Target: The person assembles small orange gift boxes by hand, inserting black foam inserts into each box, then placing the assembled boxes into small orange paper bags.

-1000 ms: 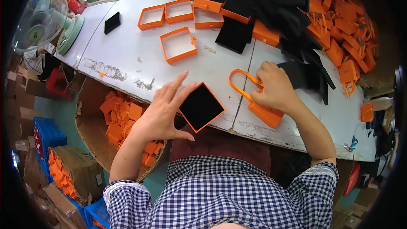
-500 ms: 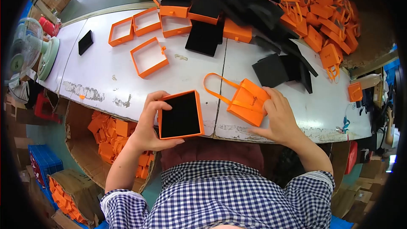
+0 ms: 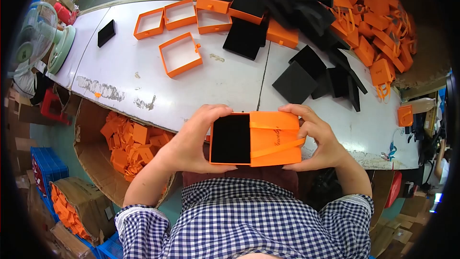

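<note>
In the head view my left hand [image 3: 195, 140] is closed around the outer end of an orange box drawer [image 3: 211, 147], which holds a black foam pad [image 3: 231, 139]. My right hand [image 3: 317, 140] grips an orange box sleeve [image 3: 282, 140] with dark lettering and ribbon across it. Drawer and sleeve meet end to end just over the table's front edge, with the sleeve covering the drawer's right part. How deep the drawer sits inside is hidden. Beyond my right hand lie black foam pads [image 3: 294, 83] on the table.
Empty orange drawers [image 3: 181, 56] stand on the white table [image 3: 201, 86], with a lone black pad [image 3: 107, 33] farther left. Orange sleeves [image 3: 378, 29] are heaped at the back right. A fan [image 3: 60, 50] stands left; below is a carton [image 3: 91, 148] of orange pieces.
The drawer has moved right and the sleeve has been lifted off the table. They are now joined in front of me. The ribbon loop now lies across the sleeve.
</note>
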The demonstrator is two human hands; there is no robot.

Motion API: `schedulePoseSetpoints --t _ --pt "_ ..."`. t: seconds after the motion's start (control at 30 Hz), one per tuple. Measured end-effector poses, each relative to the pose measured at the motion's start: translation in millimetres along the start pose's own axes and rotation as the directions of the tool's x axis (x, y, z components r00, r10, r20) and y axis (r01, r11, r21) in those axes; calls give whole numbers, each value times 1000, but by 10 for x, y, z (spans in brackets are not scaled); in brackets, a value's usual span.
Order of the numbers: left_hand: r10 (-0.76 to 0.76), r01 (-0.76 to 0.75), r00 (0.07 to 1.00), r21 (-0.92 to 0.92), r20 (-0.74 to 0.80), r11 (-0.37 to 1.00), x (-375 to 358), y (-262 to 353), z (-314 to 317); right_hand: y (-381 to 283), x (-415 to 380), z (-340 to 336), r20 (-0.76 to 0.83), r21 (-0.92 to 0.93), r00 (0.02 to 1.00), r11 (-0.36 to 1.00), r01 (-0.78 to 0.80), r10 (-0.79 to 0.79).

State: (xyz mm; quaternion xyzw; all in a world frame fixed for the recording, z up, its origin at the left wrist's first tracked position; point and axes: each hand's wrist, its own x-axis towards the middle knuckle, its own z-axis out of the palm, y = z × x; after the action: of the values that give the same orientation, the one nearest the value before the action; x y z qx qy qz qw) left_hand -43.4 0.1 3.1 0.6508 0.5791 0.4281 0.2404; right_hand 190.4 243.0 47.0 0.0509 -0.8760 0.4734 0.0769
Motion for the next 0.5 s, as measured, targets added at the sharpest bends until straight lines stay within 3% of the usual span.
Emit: schedulePoseSetpoints --t 0.07,0.13,0.3,0.37,0.43,0.5 --pt "40 -66 990 -194 -133 979 -8 14 252 -15 50 176 -26 7 1000 1000 0 0" --pt "56 -82 984 -152 -171 985 39 102 392 52 130 439 -37 52 996 995 85 -83" --pt "-73 25 977 -233 -198 972 -259 21 414 123 186 662 -10 137 1000 990 26 -25" --pt "-225 236 965 80 -134 968 -508 267 -44 15 269 488 -33 -53 999 998 27 -28" --pt "-497 533 835 123 -235 837 -874 605 -519 171 215 83 -176 -498 980 867 -6 -94" --pt "-379 473 881 568 -284 674 -896 754 -800 369 179 -142 -319 -693 948 685 -225 -11"
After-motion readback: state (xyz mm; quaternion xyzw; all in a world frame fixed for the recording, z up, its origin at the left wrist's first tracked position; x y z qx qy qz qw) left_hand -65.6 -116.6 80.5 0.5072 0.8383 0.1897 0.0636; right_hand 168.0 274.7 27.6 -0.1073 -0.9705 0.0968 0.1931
